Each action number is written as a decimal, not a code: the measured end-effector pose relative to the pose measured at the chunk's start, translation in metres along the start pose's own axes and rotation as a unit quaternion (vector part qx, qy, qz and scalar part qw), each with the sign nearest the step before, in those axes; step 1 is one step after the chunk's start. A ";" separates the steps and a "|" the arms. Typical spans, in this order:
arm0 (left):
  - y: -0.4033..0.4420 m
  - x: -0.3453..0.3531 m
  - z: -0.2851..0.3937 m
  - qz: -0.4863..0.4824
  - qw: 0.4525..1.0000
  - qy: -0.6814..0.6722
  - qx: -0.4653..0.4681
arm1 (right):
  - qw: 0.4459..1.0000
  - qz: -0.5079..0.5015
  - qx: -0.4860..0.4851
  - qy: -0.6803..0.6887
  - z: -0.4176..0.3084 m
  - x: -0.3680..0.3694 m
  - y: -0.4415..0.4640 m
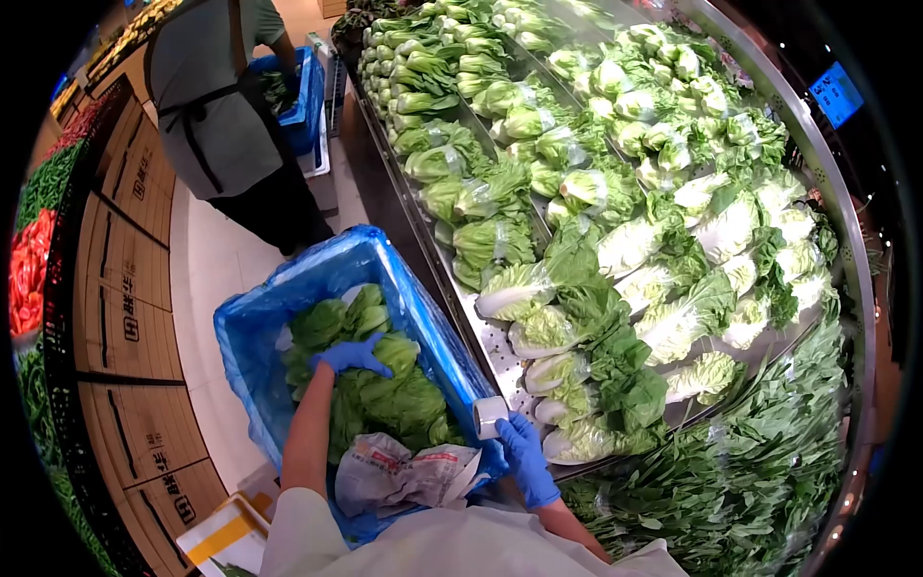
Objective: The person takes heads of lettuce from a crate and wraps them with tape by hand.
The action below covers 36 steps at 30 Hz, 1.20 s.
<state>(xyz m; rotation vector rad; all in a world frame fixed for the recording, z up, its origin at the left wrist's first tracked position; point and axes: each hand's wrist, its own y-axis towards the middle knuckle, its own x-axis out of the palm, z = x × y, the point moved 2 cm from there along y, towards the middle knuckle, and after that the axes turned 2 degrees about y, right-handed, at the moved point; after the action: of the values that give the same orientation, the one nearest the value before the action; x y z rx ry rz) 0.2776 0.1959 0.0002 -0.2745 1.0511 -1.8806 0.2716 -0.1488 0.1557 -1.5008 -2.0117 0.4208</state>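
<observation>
Wearing a blue glove, my left hand lies with fingers spread on leafy green lettuce inside a blue plastic-lined crate. My right hand, also gloved in blue, is closed around a roll of clear tape at the crate's right rim, beside the shelf. Crumpled printed paper covers the near end of the lettuce. Right of the tape, Chinese cabbages lie on the metal display shelf.
Bundled greens fill the sloping shelf, with loose long-leaf greens at the lower right. A person in an apron stands ahead by another blue crate. Wooden-sided stands line the left. A white box sits at lower left.
</observation>
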 end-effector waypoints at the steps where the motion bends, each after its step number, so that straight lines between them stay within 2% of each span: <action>1: 0.002 0.004 0.003 0.024 0.999 -0.006 0.041 | 1.000 0.002 0.001 -0.001 -0.002 0.002 -0.001; 2: 0.004 0.009 0.004 0.047 0.996 -0.012 0.080 | 1.000 -0.003 0.014 0.020 -0.004 0.005 -0.001; 3: 0.004 0.015 0.002 0.043 0.996 -0.015 0.076 | 0.999 -0.007 0.030 0.041 -0.006 0.008 -0.003; 5: -0.007 0.018 0.011 0.197 0.963 0.162 0.089 | 0.998 -0.004 0.042 0.051 -0.012 0.014 -0.006; 6: -0.009 0.027 0.013 0.194 0.964 0.161 0.083 | 0.997 0.000 0.048 0.062 -0.014 0.017 -0.005; 8: -0.016 0.052 0.016 0.283 0.942 0.167 0.071 | 0.998 0.000 0.034 0.059 -0.013 0.019 0.000; 10: -0.024 0.074 0.021 0.299 0.939 0.163 0.057 | 0.997 -0.015 0.021 0.073 -0.014 0.018 0.005; 12: -0.037 0.090 0.028 0.411 0.865 0.280 0.063 | 0.994 -0.021 0.020 0.109 -0.021 0.024 0.004; 13: -0.046 0.092 0.033 0.433 0.851 0.290 0.071 | 0.994 -0.033 0.004 0.108 -0.027 0.029 0.003; 14: -0.056 0.093 0.043 0.426 0.855 0.289 0.068 | 0.993 -0.043 -0.012 0.107 -0.033 0.033 0.001; 17: -0.108 0.092 0.089 0.550 0.802 0.081 0.218 | 0.995 -0.085 -0.029 0.030 -0.057 0.046 -0.012; 18: -0.123 0.094 0.099 0.549 0.804 0.080 0.213 | 0.996 -0.085 -0.022 0.030 -0.059 0.047 -0.016; 20: -0.151 0.095 0.114 0.501 0.795 -0.147 0.310 | 0.984 -0.109 -0.129 -0.056 -0.063 0.052 -0.023; 21: -0.172 0.096 0.128 0.527 0.770 -0.152 0.324 | 0.976 -0.138 -0.153 -0.067 -0.065 0.053 -0.025; 22: -0.189 0.096 0.140 0.531 0.771 -0.152 0.318 | 0.976 -0.142 -0.148 -0.067 -0.065 0.053 -0.027; 24: -0.217 0.097 0.161 0.468 0.737 -0.255 0.415 | 0.943 -0.252 -0.205 -0.070 -0.068 0.057 -0.033; 27: -0.230 0.095 0.173 0.424 0.730 -0.324 0.428 | 0.917 -0.297 -0.241 -0.111 -0.068 0.058 -0.039; 31: -0.250 0.087 0.188 0.408 0.730 -0.327 0.440 | 0.871 -0.318 -0.330 -0.180 -0.071 0.060 -0.046; 33: -0.258 0.085 0.194 0.434 0.790 -0.179 0.393 | 0.855 -0.318 -0.346 -0.222 -0.076 0.062 -0.048; 34: -0.257 0.087 0.197 0.435 0.790 -0.180 0.392 | 0.837 -0.315 -0.361 -0.264 -0.078 0.062 -0.049; 36: -0.254 0.093 0.206 0.431 0.779 -0.208 0.405 | 0.828 -0.311 -0.383 -0.264 -0.078 0.064 -0.051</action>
<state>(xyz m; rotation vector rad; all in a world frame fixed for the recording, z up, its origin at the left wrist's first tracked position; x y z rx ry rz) 0.1874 0.0573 0.2976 0.2686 -0.0536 -1.1598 0.2690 -0.1119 0.2621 -1.0329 -3.2086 -0.3449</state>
